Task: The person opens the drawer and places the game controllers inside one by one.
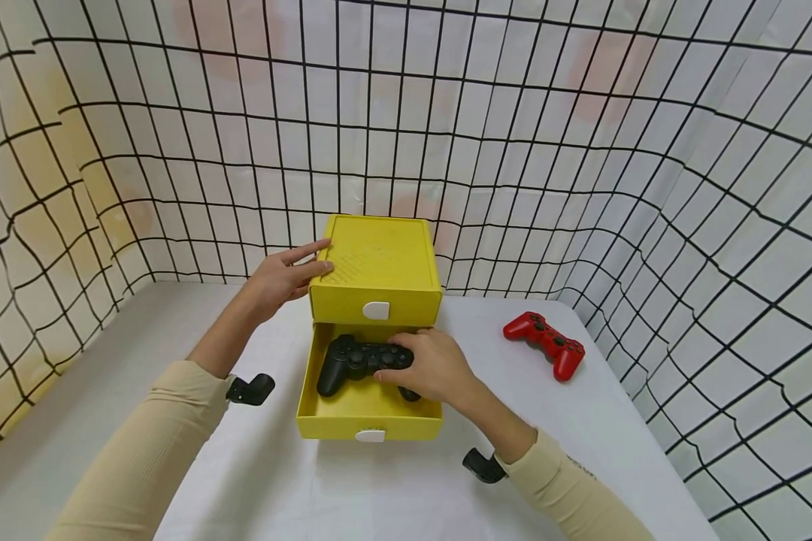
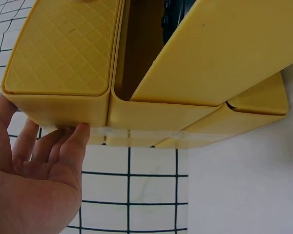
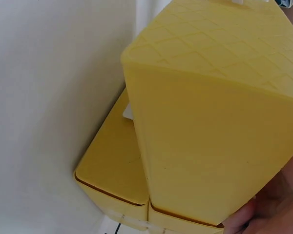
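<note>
Yellow drawer unit (image 1: pixel 379 255): it stands on the tabletop (image 1: pixel 392 496) at your 12 o'clock, likely so both your arms can reach it.
Pulled-out drawer (image 1: pixel 334 428): it juts toward your 6 o'clock from beneath the top drawer, which leaves room to reach in from above.
Black controller (image 1: pixel 359 361): it lies in that drawer, its 9 o'clock handle bare and its 3 o'clock end under your fingers.
Right hand (image 1: pixel 436 368): you grip the black controller at 3 o'clock, thumb on the near side, probably because that end is nearest this arm.
Left hand (image 1: pixel 284 278): your fingers lie fairly straight against the unit's 9 o'clock edge, perhaps to steady it.
Red controller (image 1: pixel 546 344): it rests on the tabletop at the unit's 3 o'clock, well apart from your hands.
Hidden: your grip covers the black controller's right half, so you cannot tell how far your fingertips reach beneath; the lower drawer (image 3: pixel 112 161) shows from the wrists but not from your head.
Cut off: your left wrist view catches only a dark sliver of controller.
</note>
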Demonstrator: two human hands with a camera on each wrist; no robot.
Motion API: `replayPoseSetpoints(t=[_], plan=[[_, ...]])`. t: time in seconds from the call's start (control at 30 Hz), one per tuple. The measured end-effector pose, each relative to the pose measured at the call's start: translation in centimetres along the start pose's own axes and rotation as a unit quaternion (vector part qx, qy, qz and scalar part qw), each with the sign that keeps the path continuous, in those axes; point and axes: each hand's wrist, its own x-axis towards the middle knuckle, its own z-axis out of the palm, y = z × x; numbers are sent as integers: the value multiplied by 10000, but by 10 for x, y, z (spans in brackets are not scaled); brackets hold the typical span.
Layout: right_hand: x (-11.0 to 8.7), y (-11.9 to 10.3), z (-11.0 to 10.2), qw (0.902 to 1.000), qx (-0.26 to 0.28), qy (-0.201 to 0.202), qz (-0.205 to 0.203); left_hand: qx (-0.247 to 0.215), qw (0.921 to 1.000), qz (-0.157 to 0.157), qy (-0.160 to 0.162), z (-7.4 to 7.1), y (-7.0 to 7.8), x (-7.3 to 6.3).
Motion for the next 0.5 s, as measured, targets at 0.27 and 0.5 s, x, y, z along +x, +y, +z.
replayPoseSetpoints(t=[0.27,0.5], plan=[[-1,1,-5,9996,218,-197,-28,-66,10000,-12,-17,0,0,1],[-5,-2,-15,9965,693,-408,238,-98,9999,-16,-43,0,1,0]])
